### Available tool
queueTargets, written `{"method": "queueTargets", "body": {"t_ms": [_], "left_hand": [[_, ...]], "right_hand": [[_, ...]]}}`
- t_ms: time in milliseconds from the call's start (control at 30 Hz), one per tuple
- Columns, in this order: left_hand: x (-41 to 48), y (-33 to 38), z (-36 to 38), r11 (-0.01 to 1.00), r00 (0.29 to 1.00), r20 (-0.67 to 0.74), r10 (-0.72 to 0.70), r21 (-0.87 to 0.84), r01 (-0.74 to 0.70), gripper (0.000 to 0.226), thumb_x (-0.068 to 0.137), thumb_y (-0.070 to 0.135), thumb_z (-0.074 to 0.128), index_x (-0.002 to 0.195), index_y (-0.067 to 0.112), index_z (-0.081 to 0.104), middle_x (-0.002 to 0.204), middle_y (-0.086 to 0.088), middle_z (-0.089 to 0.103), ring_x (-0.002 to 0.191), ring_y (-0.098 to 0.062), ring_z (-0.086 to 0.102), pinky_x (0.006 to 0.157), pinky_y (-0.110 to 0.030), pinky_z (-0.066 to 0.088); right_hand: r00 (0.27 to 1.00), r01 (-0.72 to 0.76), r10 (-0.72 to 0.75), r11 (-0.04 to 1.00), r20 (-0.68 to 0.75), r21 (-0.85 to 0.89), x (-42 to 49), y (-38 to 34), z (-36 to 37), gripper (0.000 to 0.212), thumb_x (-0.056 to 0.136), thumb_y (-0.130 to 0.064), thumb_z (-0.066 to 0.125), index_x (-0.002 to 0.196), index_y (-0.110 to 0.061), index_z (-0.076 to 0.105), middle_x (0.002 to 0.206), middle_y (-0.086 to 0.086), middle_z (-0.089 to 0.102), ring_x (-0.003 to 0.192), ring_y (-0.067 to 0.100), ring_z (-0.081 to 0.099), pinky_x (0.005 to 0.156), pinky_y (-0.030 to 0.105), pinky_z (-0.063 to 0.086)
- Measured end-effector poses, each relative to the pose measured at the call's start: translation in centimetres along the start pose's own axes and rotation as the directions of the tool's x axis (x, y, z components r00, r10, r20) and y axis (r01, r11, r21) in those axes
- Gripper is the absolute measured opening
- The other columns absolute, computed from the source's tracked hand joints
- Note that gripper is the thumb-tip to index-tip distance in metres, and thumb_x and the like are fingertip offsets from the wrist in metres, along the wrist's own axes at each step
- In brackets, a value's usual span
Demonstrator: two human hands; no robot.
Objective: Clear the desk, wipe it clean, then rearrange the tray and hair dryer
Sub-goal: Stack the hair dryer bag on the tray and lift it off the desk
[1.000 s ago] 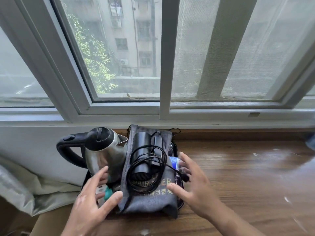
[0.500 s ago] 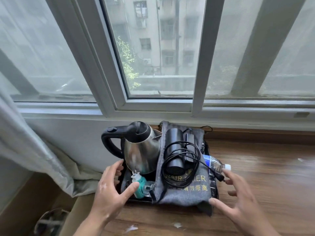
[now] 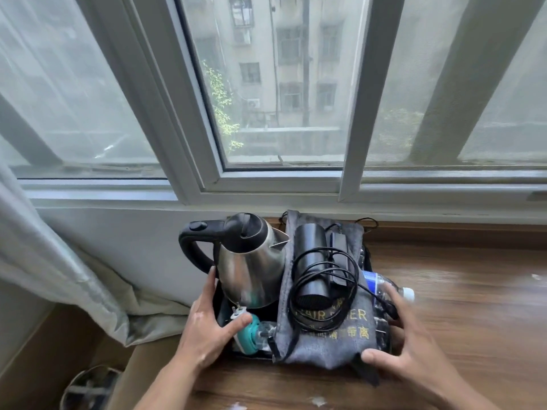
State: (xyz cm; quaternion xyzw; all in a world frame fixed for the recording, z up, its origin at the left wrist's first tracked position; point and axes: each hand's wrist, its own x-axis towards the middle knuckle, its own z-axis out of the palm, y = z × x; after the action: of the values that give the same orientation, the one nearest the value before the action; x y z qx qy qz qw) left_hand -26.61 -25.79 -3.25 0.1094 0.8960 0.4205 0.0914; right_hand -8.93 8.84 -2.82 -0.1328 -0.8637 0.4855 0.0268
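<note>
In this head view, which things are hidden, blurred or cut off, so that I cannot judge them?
- Tray: head view, mostly covered by the kettle and the grey bag.
- Water bottle: head view, partly behind the right hand, which is motion-blurred; its grip is unclear.
- Bag's printed text: head view, partly covered by the hair dryer and its cord.

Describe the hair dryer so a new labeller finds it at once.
Below the window, at the left end of the wooden desk, sits a black tray. On it, right of the steel kettle, lies a grey pouch; the hair dryer is the matt black cylinder on top, looped by its own black cord.
</note>
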Motion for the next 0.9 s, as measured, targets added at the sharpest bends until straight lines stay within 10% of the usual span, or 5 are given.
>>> {"method": "queueTargets", "body": {"t_ms": [533,900], "left_hand": [[0.8,0.9,0.8,0.998,0.998,-0.053,0.043,-0.044,-0.045,0.126,0.047,0.07,0.066,0.159,0.046,0.014,0.149,-0.011,0.055,0.134,-0.032,0.054,0.103,-0.046,0.042],[0.0,0.6,1.0,0.989,0.992,-0.112,0.064,-0.126,-0.078,0.121,0.048,0.065,0.073,0.156,0.055,0.021,0.142,-0.006,0.06,0.128,-0.022,0.057,0.103,-0.027,0.042]], "right_hand": [[0.996,0.038,-0.025,0.988,-0.088,0.151,1.5,-0.1,1.3,0.133,0.044,-0.056,0.098,0.154,-0.047,0.024,0.154,-0.033,0.034,0.142,-0.005,0.036,0.121,0.036,0.033],[0.997,0.039,-0.021,0.961,-0.069,0.273,1.2,0.6,1.5,0.131,0.045,-0.033,0.104,0.151,-0.054,0.028,0.144,-0.024,0.054,0.126,0.011,0.061,0.108,0.047,0.048]]}}
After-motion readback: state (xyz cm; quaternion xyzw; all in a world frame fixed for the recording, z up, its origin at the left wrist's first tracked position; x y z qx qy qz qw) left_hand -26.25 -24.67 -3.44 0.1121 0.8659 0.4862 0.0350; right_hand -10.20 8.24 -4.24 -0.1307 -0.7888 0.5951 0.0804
